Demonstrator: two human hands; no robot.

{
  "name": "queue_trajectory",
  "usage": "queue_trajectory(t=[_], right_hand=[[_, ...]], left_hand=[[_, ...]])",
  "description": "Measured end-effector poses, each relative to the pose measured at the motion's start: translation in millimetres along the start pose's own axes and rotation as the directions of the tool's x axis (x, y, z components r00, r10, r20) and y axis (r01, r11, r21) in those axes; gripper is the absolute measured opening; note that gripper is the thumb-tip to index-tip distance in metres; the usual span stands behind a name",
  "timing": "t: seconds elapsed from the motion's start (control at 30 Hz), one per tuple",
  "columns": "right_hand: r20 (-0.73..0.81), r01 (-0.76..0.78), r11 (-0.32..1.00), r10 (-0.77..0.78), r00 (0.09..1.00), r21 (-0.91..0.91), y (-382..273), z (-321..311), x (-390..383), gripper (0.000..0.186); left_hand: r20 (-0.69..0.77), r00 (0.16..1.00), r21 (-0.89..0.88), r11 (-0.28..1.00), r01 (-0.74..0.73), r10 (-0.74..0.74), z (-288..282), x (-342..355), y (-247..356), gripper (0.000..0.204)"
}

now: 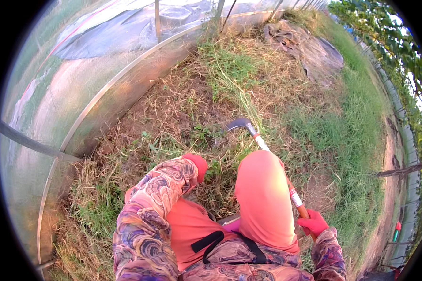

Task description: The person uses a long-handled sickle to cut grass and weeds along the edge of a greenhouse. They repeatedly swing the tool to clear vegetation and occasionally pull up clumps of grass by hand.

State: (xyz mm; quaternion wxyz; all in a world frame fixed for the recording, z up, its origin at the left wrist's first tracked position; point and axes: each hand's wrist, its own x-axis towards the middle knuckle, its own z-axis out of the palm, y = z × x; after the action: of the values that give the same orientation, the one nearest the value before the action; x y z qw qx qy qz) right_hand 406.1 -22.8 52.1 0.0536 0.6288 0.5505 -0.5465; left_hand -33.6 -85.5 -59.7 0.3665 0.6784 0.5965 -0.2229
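My right hand (pixel 314 223), in a red glove, is wrapped round the wooden handle of a long sickle (pixel 261 142). The shaft, with red and white bands, passes behind my raised right knee (pixel 262 187). Beyond the knee, its curved dark blade (pixel 239 123) lies low over the weeds, pointing left. My left hand (pixel 198 167), also red-gloved, reaches down by the green weeds (pixel 215 171) in front of my left leg. Its fingers are turned away and hidden, so whether it holds anything does not show.
A clear plastic greenhouse wall (pixel 103 100) with a pale rail curves along the left. Dry cut grass (pixel 169 105) covers the soil ahead. Crumpled dark sheeting (pixel 314 51) lies at the far right, and taller green grass (pixel 356 136) runs down the right side.
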Motion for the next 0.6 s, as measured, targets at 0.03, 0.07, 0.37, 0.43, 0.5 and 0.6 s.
queue_trajectory(t=[0.03, 0.07, 0.37, 0.43, 0.5, 0.6], right_hand=[[0.006, 0.025, 0.999, -0.025, 1.000, -0.019, 0, 6, 7, 0.028], [-0.001, 0.054, 0.998, -0.054, 0.999, -0.044, -3, 9, 16, 0.028], [0.032, 0.192, 0.981, -0.193, 0.981, 0.011, -59, 45, 129, 0.035], [0.101, 0.184, 0.981, -0.190, 0.977, 0.063, -68, 52, 142, 0.034], [0.179, 0.081, 0.992, -0.098, 0.979, 0.100, -54, 46, 140, 0.031], [0.198, -0.053, 0.990, 0.027, 0.980, 0.131, -2, 25, 127, 0.024]], left_hand=[[0.023, 0.999, 0.020, 0.999, -0.032, 0.031, 1, -1, 0, 0.045], [-0.088, 0.996, -0.073, 0.997, -0.035, 0.029, 8, 5, 0, 0.036], [-0.048, 0.994, -0.134, 0.987, 0.089, -0.096, 5, -5, 2, 0.045], [-0.059, 0.988, -0.176, 0.976, 0.128, -0.140, 6, -6, 0, 0.046], [-0.130, 0.973, -0.238, 0.959, 0.156, -0.190, 6, -8, -11, 0.049], [-0.158, 0.918, -0.292, 0.905, 0.308, -0.364, -2, -10, -11, 0.051]])
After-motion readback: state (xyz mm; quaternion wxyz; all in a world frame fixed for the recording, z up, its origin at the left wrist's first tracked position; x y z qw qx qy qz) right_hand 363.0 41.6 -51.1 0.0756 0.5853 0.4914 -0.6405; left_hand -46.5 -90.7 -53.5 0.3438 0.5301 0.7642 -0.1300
